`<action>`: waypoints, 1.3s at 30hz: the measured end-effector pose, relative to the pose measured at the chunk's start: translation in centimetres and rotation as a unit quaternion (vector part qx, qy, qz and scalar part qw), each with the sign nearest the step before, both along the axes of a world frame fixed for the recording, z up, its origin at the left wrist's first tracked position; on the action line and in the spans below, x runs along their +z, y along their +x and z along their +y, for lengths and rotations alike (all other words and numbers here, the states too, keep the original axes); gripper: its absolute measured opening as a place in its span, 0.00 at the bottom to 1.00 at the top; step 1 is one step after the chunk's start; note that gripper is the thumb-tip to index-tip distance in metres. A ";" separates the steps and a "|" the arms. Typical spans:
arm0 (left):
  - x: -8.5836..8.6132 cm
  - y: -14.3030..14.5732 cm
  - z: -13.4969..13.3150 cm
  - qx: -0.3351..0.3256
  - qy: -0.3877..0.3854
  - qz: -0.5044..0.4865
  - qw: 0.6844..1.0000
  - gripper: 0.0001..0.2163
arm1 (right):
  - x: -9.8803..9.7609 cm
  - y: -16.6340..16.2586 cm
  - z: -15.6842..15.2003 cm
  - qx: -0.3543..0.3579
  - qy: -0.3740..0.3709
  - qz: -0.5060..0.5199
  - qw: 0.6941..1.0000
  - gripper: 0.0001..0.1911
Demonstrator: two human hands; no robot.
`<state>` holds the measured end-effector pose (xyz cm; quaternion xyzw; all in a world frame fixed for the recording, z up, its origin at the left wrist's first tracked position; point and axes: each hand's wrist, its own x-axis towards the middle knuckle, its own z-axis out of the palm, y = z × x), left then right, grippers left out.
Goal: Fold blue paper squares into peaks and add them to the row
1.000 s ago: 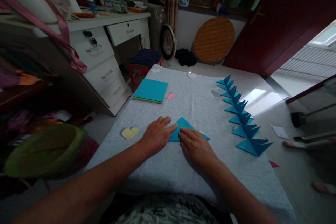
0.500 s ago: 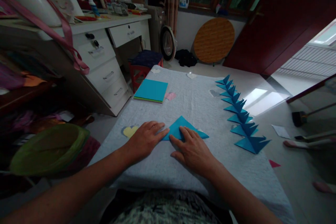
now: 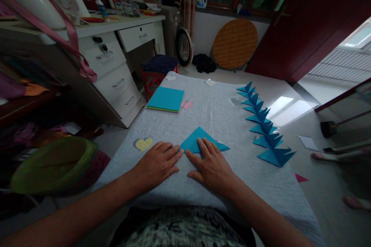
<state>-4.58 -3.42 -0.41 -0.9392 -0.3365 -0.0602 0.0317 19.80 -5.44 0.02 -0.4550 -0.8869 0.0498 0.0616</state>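
Observation:
A sheet of blue origami paper point(image 3: 193, 140), folded into a triangle, lies on the cloth-covered table point(image 3: 208, 112) with its point facing away from me. My right hand point(image 3: 213, 166) rests flat with its fingers spread on the paper's middle and near edge. At the paper's left corner, my left hand point(image 3: 158, 164) lies palm down with fingers stretched out, the fingertips touching or just beside that corner. A square stack of origami paper point(image 3: 166, 99), blue on top, sits at the far left. Several folded blue paper cranes point(image 3: 275, 156) stand in a row along the right side.
Left of the table is a bin with a green liner point(image 3: 55, 164). A white desk with drawers point(image 3: 113, 71) stands behind it, beside a stool point(image 3: 159, 65). A round wooden board point(image 3: 235, 43) leans on the far wall. A red paper scrap point(image 3: 301, 178) shows at lower right.
My left hand has drawn back slightly toward me and left along the paper's near edge. My right hand stays on the triangle. The view has shifted a little.

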 end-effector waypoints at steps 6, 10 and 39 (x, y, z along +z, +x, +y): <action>0.3 -0.3 -0.5 0.014 0.000 0.021 1.000 0.21 | 0.3 2.8 -0.7 -0.014 -0.005 -0.019 1.000 0.34; 0.0 -0.9 -0.8 0.021 0.003 0.026 0.999 0.20 | 0.3 5.1 -1.3 -0.035 0.005 -0.039 0.999 0.34; -0.8 -2.0 -0.2 0.033 0.022 -0.119 0.992 0.16 | 0.6 9.8 -2.5 -0.138 0.153 0.103 0.973 0.15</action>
